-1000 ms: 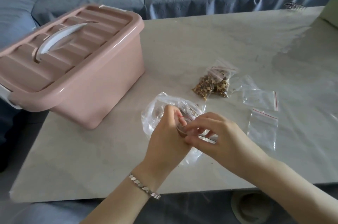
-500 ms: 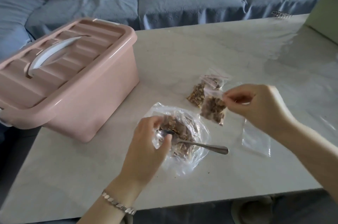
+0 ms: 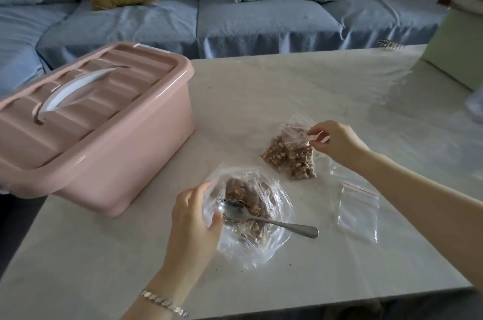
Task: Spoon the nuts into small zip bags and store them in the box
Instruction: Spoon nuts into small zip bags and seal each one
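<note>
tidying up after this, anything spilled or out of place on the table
A few small dark crumbs lie loose on the table near the big nut bag, around and. The pink box hangs over the table's left edge. Nothing else stands out.

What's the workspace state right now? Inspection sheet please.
Surface: pale table, a few crumbs.
Job's things: pink box, lid shut; big nut bag open, spoon resting in it; two filled zip bags; empty zip bags.
Clutter: green box at the far right edge.
Hands: left hand holds the big bag's rim; right hand pinches a filled bag's top.
Cables: nothing seen.
Surroundings: blue sofa, cushions.
</note>
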The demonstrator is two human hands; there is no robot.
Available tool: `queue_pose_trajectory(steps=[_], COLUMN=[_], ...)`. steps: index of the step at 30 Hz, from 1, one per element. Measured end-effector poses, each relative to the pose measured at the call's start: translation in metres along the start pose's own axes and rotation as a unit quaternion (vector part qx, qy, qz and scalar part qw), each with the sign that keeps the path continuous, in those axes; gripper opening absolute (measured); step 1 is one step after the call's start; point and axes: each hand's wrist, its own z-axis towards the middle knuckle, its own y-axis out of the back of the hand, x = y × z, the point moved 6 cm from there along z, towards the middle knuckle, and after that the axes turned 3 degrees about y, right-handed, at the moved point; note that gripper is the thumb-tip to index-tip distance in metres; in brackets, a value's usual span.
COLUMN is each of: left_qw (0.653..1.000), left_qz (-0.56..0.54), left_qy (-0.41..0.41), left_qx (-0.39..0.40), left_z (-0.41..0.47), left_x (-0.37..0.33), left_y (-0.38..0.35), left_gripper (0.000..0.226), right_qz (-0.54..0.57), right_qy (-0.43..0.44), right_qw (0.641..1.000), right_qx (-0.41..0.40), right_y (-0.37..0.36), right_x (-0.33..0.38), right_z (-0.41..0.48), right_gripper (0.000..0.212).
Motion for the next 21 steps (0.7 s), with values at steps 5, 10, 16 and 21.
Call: queue_pose_trajectory(steps=[5,10,16,21], left_qw=[1.000,1.000,1.000,0.999], left_qz=[-0.001,0.006,0.011,0.018], left_qy=[-0.009,-0.007,0.012,0.038], left_qx=[-0.011,-0.012,-0.015,-0.007], left_z=[0.000,0.001,-0.001,-0.001], left_x=[-0.001,0.001,0.004,0.004], left_y=[0.002,0.000,0.001,0.002], left_gripper=[0.051,0.052,0.051,0.049], right_qz=[-0.036,-0.114,-0.043,-0.069], right_qy=[-0.103,-0.250,-0.273,-0.252], right_qw=[0.994,0.954,0.957,0.964], right_qx=[-0.022,0.123,0.092,0.051], right_y=[0.019,0.004,0.003,0.003], right_x=[-0.042,-0.096,-0.100,-0.098], right_z=[-0.022,-0.051,-0.051,-0.059], right_gripper=[0.024,0.059,0.030,0.012])
